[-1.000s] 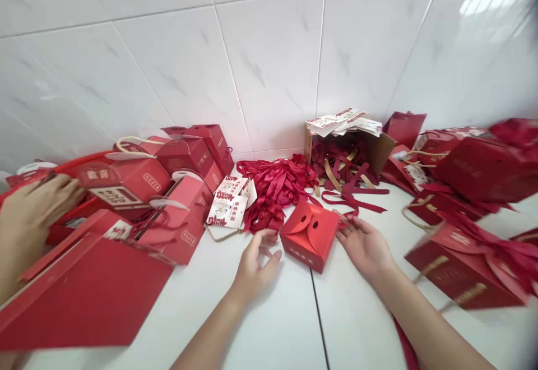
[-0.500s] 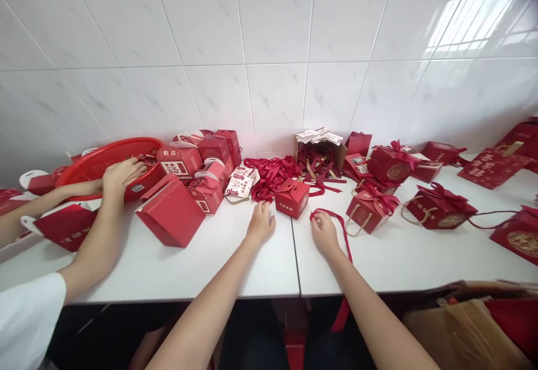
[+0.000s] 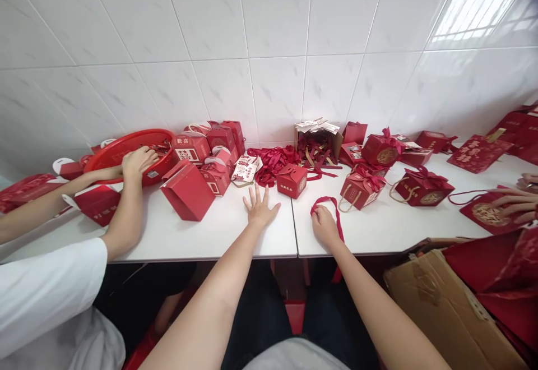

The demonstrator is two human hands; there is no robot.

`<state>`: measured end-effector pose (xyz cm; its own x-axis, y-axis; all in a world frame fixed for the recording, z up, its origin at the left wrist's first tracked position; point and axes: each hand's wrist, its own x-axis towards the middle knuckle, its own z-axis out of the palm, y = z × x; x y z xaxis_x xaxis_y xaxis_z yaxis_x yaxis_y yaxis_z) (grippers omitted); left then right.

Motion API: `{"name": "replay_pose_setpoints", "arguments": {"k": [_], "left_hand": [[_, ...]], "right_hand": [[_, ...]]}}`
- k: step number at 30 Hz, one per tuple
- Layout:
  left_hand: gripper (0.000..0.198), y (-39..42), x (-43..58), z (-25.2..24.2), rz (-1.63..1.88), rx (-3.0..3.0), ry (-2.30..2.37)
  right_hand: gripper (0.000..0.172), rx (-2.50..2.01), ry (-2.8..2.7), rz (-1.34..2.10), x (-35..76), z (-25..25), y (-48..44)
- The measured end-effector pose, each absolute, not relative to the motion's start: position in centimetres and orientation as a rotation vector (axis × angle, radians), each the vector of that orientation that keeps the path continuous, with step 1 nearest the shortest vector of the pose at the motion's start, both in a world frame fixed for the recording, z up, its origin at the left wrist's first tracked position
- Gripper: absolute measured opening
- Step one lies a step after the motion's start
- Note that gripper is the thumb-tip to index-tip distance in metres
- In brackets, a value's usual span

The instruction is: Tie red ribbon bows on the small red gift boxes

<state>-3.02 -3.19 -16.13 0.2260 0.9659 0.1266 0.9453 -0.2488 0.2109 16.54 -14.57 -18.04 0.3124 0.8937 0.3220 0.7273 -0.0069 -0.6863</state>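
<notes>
My left hand (image 3: 259,207) lies flat on the white table (image 3: 210,235), fingers spread, holding nothing. Just beyond it stands a small red gift box (image 3: 291,180) with a folded top. My right hand (image 3: 323,223) is closed on a red ribbon (image 3: 332,208) that loops over the table and hangs down past the front edge. A heap of loose red ribbons (image 3: 273,162) lies behind the box, against the tiled wall.
A person in a white sleeve at my left has a hand (image 3: 137,160) on a round red tray (image 3: 126,151). Red boxes (image 3: 187,188) crowd the left; ribboned gift bags (image 3: 422,185) stand right. Another person's fingers (image 3: 515,199) show far right. An open cardboard carton (image 3: 445,303) sits below right.
The view has pulled back from the table. My right hand picked up a red ribbon. My left hand left the small box and spread flat on the table.
</notes>
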Motion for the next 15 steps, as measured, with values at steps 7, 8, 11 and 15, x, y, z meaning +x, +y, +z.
{"name": "replay_pose_setpoints", "arguments": {"k": [7,8,11,15], "left_hand": [[0.088,-4.1,-3.7,-15.3,0.199,2.442,1.816],[0.088,-4.5,-4.1,-15.3,0.182,2.458,1.795],[0.086,-6.1,-5.6,-15.2,0.147,2.518,1.727],[0.088,-8.7,-7.2,-15.3,0.139,2.573,1.676]], "right_hand": [[0.035,-1.983,-1.415,0.12,15.7,-18.7,-16.5],[0.035,-2.013,-1.405,0.107,15.7,-18.8,-17.0],[0.039,-2.071,-1.401,0.093,16.0,-19.1,-19.2],[0.048,-2.132,-1.387,0.015,16.4,-19.9,-23.3]]}}
